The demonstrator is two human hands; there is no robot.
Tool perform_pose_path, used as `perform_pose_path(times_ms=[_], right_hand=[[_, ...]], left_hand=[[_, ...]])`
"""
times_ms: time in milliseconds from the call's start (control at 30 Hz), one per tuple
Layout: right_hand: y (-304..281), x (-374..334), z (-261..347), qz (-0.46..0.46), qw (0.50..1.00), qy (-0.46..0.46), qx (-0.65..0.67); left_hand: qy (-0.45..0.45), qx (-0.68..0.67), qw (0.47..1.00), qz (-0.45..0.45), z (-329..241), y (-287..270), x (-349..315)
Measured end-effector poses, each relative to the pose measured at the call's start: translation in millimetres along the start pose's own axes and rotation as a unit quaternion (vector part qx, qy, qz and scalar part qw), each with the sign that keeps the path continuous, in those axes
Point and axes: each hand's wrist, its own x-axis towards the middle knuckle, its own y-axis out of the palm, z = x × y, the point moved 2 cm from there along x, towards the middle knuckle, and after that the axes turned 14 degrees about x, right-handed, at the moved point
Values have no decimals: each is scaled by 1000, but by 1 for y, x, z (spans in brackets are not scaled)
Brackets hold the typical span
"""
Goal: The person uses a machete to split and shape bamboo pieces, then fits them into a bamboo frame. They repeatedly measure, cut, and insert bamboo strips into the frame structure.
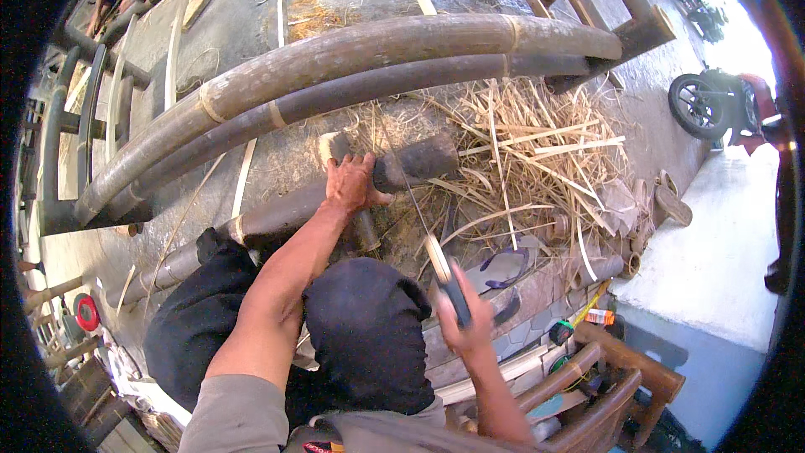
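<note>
A thick dark bamboo pole (289,208) slants across the floor in front of me, its right end near the middle of the view. My left hand (350,182) grips it from above, fingers over its far side, just left of a dark ring. A shorter bamboo piece (365,231) crosses beneath the pole by that hand. In my right hand (470,316), slightly blurred, is a handsaw (437,257) with a dark and pale handle. Its thin blade runs up and left to the pole, crossing it right of my left hand. I cannot tell how deep any cut goes.
A bamboo frame with two long rails (377,38) stands beyond the pole. Pale bamboo strips and shavings (537,143) heap to the right. Sandals (671,201), a tape measure (560,332) and a brown bamboo frame (579,369) lie nearer right; a motorcycle (713,105) stands far right.
</note>
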Motion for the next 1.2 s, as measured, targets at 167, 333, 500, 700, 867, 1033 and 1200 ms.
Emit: perform_pose_path(times_ms=[167, 333, 500, 700, 867, 1033, 1200], right_hand=[[51, 93, -30, -7, 999, 41, 17], [-18, -37, 7, 6, 999, -29, -32], [26, 46, -23, 11, 998, 54, 24], [23, 32, -15, 1, 999, 25, -23], [-16, -40, 5, 12, 1000, 10, -19], [52, 89, -34, -27, 998, -13, 47], [-4, -20, 11, 9, 999, 26, -47]], left_hand=[[-12, -18, 998, 55, -1, -7, -4], [21, -27, 997, 65, 6, -3, 6], [10, -20, 1000, -9, -2, 1, -5], [22, -10, 1000, -8, 3, -1, 1], [17, -27, 999, 12, 2, 4, 3], [0, -37, 999, -7, 0, -9, -3], [18, -47, 998, 47, 7, -1, 4]])
